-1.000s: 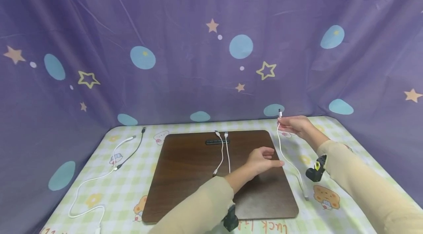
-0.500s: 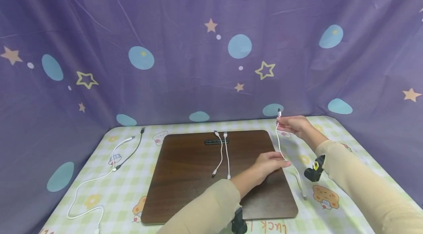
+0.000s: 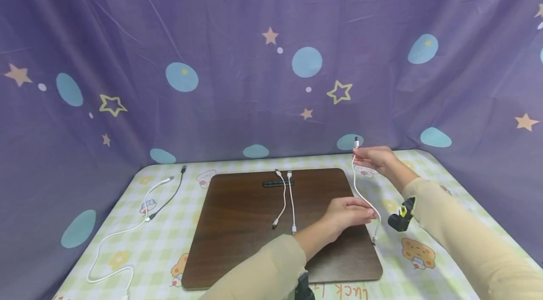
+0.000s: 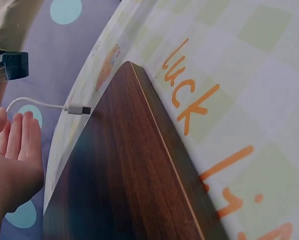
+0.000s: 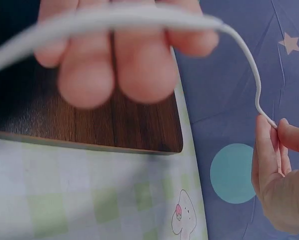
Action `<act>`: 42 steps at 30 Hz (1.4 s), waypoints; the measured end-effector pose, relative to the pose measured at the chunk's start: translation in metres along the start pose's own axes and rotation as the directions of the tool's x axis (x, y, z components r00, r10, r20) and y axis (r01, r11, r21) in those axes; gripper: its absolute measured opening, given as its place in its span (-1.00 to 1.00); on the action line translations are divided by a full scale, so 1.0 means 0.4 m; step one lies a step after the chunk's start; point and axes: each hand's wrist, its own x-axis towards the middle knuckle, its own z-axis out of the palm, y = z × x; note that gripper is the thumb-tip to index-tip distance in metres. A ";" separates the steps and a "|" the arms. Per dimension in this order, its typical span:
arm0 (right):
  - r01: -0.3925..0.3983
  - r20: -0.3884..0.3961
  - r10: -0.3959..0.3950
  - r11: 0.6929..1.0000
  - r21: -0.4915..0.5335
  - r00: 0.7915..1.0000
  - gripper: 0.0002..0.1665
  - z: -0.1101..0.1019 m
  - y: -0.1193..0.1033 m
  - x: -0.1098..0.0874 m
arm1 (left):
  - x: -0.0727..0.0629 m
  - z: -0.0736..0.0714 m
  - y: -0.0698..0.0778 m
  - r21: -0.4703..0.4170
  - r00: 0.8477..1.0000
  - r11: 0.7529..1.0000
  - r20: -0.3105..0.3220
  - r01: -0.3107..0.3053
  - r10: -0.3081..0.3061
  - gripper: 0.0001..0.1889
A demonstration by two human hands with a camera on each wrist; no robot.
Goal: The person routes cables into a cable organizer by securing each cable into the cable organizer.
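My right hand (image 3: 375, 158) pinches a white charging cable (image 3: 356, 184) just below its upper plug (image 3: 357, 142), which points up. Lower down, my left hand (image 3: 349, 213) pinches the same cable between thumb and fingers over the right edge of the brown wooden board (image 3: 237, 229). The cable's lower plug (image 3: 374, 239) hangs past the left fingertips; the left wrist view shows this plug (image 4: 78, 109) sticking out sideways from the hand. In the right wrist view the cable (image 5: 253, 60) runs across blurred right fingers (image 5: 147, 70) to the left hand (image 5: 284, 180).
Two short white cables (image 3: 292, 203) lie on the board, by a dark slot (image 3: 277, 183). At left on the checked tablecloth (image 3: 161, 234) lie a long white cable (image 3: 99, 248) and a short black cable (image 3: 174, 194). A purple curtain (image 3: 237, 116) hangs behind the table.
My left hand has moved right to the cable and taken hold of it. The cable's lower end has shifted left and up. The right hand has barely moved.
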 end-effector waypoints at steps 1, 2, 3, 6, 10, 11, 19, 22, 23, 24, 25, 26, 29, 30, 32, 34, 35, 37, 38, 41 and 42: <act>-0.001 0.001 0.001 1.000 0.001 1.000 -0.62 0.004 0.001 0.001 | -0.002 -0.001 0.000 -0.005 1.000 1.000 0.005 0.003 -0.003 -0.76; -0.001 0.003 0.001 1.000 0.002 1.000 -0.60 0.007 0.002 0.001 | -0.004 -0.002 0.000 -0.012 1.000 1.000 0.009 0.008 -0.008 -0.77; -0.002 0.006 0.002 1.000 0.007 1.000 -0.59 0.010 0.004 0.002 | -0.006 -0.002 0.000 -0.020 1.000 1.000 0.011 0.014 -0.014 -0.77; -0.002 0.012 0.002 1.000 0.017 1.000 -0.58 0.020 0.006 0.005 | -0.014 -0.003 0.004 -0.024 0.999 0.999 0.018 0.033 -0.032 -0.77; 0.000 0.030 -0.001 1.000 0.029 1.000 -0.60 0.033 0.008 0.012 | -0.028 -0.011 0.010 0.000 0.999 0.999 0.012 0.040 -0.040 -0.76; -0.001 0.035 0.000 0.999 0.033 0.999 -0.60 0.036 0.009 0.015 | -0.032 -0.015 0.011 0.002 0.999 0.999 0.007 0.043 -0.043 -0.76; -0.047 0.074 0.041 0.996 0.078 0.996 -0.58 0.060 0.008 0.034 | -0.069 -0.063 0.011 -0.020 0.995 0.995 0.006 0.097 -0.097 -0.74; -0.067 0.097 0.058 0.994 0.084 0.994 -0.59 0.071 0.012 0.042 | -0.085 -0.086 0.010 -0.007 0.994 0.994 0.008 0.111 -0.111 -0.73; -0.074 0.115 0.064 0.993 0.086 0.991 -0.59 0.076 0.014 0.045 | -0.091 -0.093 0.010 0.000 0.993 0.993 0.006 0.117 -0.117 -0.73; -0.082 0.133 0.070 0.993 0.085 0.989 -0.59 0.080 0.016 0.048 | -0.096 -0.100 0.011 0.012 0.992 0.992 0.003 0.124 -0.124 -0.74; -0.089 0.159 0.075 0.992 0.084 0.984 -0.60 0.084 0.018 0.051 | -0.102 -0.106 0.012 0.026 0.992 0.991 0.001 0.130 -0.130 -0.74; -0.096 0.180 0.081 0.992 0.077 0.980 -0.60 0.089 0.021 0.055 | -0.108 -0.111 0.013 0.031 0.991 0.991 -0.004 0.133 -0.133 -0.75; -0.110 0.242 0.093 0.992 0.059 0.966 -0.58 0.101 0.029 0.065 | -0.123 -0.123 0.015 0.043 0.990 0.989 -0.018 0.139 -0.139 -0.77; -0.112 0.255 0.095 0.992 0.053 0.962 -0.58 0.105 0.032 0.068 | -0.128 -0.127 0.015 0.046 0.990 0.989 -0.022 0.139 -0.138 -0.77; -0.116 0.266 0.099 0.992 0.048 0.959 -0.57 0.116 0.037 0.075 | -0.135 -0.132 0.015 0.038 0.990 0.990 -0.032 0.138 -0.137 -0.78; -0.121 0.261 0.104 0.991 0.050 0.960 -0.57 0.128 0.043 0.081 | -0.140 -0.138 0.015 0.043 0.989 0.989 -0.039 0.142 -0.140 -0.78; -0.124 0.254 0.106 0.991 0.053 0.961 -0.57 0.134 0.046 0.084 | -0.143 -0.140 0.015 0.043 0.989 0.989 -0.044 0.143 -0.141 -0.78; -0.126 0.234 0.110 0.990 0.055 0.966 -0.58 0.147 0.052 0.089 | -0.148 -0.145 0.014 0.046 0.988 0.988 -0.053 0.148 -0.145 -0.77; -0.127 0.220 0.112 0.991 0.053 0.969 -0.58 0.154 0.054 0.091 | -0.151 -0.147 0.013 0.047 0.987 0.988 -0.061 0.149 -0.146 -0.77; -0.123 0.178 0.116 0.992 0.029 0.977 -0.61 0.174 0.061 0.095 | -0.161 -0.155 0.013 0.049 0.986 0.987 -0.084 0.150 -0.145 -0.76; -0.120 0.169 0.115 0.992 0.023 0.979 -0.62 0.179 0.063 0.095 | -0.165 -0.158 0.014 0.050 0.985 0.987 -0.092 0.151 -0.146 -0.76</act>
